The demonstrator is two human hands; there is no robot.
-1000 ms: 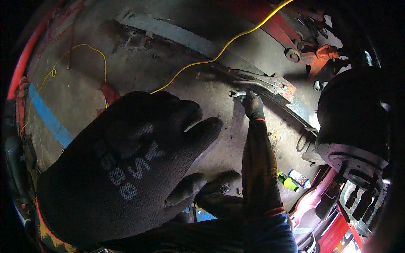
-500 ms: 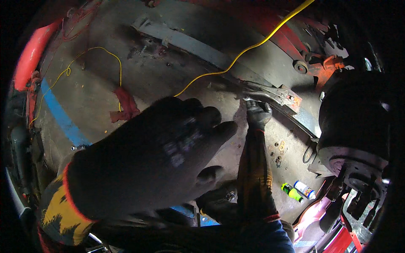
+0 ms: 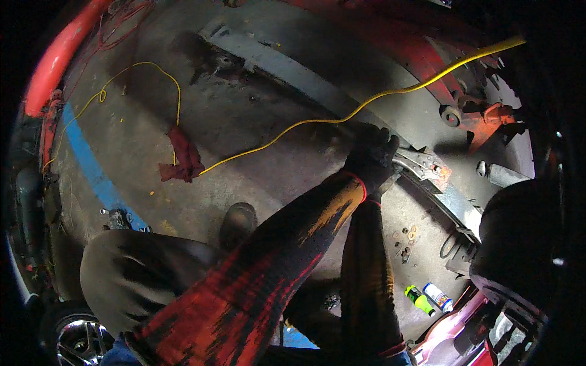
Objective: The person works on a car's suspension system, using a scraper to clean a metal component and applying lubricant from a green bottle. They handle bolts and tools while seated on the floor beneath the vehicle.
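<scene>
Locking pliers (image 3: 421, 163) lie across a long grey metal beam (image 3: 293, 70), their jaws at a small rust-orange plate (image 3: 441, 179). My left hand (image 3: 370, 152), in a dark glove, is closed around the handle end of the pliers, fingers curled over the top. My right hand (image 3: 386, 182) is just below it, close against the pliers. Most of the right hand is behind the left wrist, so its fingers do not show. Both forearms reach forward from the lower edge in patterned sleeves.
A yellow cord (image 3: 274, 141) crosses the floor by a dark red rag (image 3: 182, 155). Washers and nuts (image 3: 405, 241) lie right of my right forearm, near a green bottle (image 3: 420, 299) and a spray can (image 3: 438, 297). A large black cylinder (image 3: 519, 238) stands right; an orange-red jack (image 3: 488, 122) is beyond.
My left hand has moved from close in front of the camera, forward and right onto the pliers' handles. It now covers most of my right hand, which held a small wrench there.
</scene>
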